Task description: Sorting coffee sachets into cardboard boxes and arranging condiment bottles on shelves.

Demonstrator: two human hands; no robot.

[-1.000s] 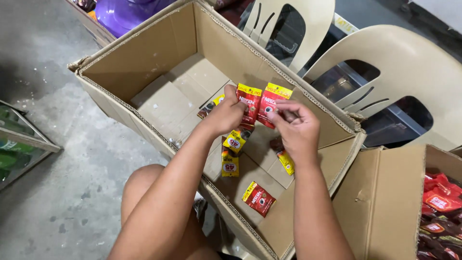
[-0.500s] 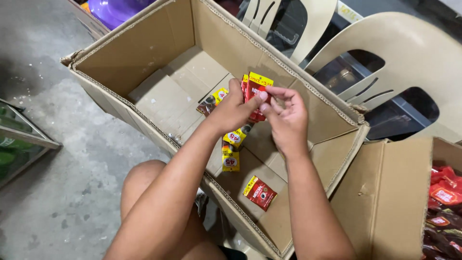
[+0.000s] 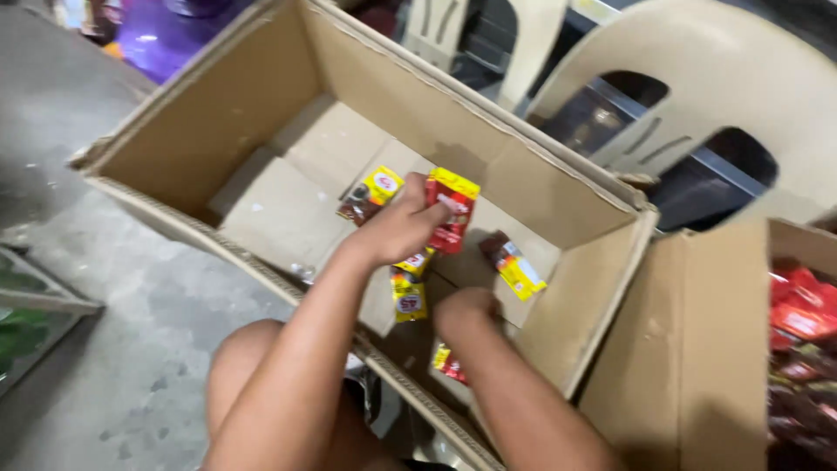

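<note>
A grey concrete floor point(image 3: 105, 384) lay under everything, with pale plastic chairs point(image 3: 732, 96) standing beyond the far side. On the floor sat a large open cardboard box point(image 3: 261, 131), its flaps spread and its bottom mostly bare along the left and far edges. Just beside its right edge stood a second cardboard box point(image 3: 689, 349), with red packets point(image 3: 798, 314) showing inside it at the right.

Both arms reached down into the large box. The left hand point(image 3: 397, 228) was closed around a red and yellow sachet point(image 3: 452, 209), thumb and fingers pinching its lower part so that it stood upright above the knuckles, over the middle of the box. Another sachet point(image 3: 373, 194) with a yellow top lay touching that hand's far side. Two more sachets point(image 3: 408, 292) lay beneath the wrist.

The right hand point(image 3: 466, 312) was lower, near the box's near edge, curled knuckles-up; whether it gripped anything could not be told. A loose brown and yellow sachet point(image 3: 514, 264) lay just beyond it toward the right wall, and a red one point(image 3: 446, 362) lay partly hidden under its wrist.
</note>
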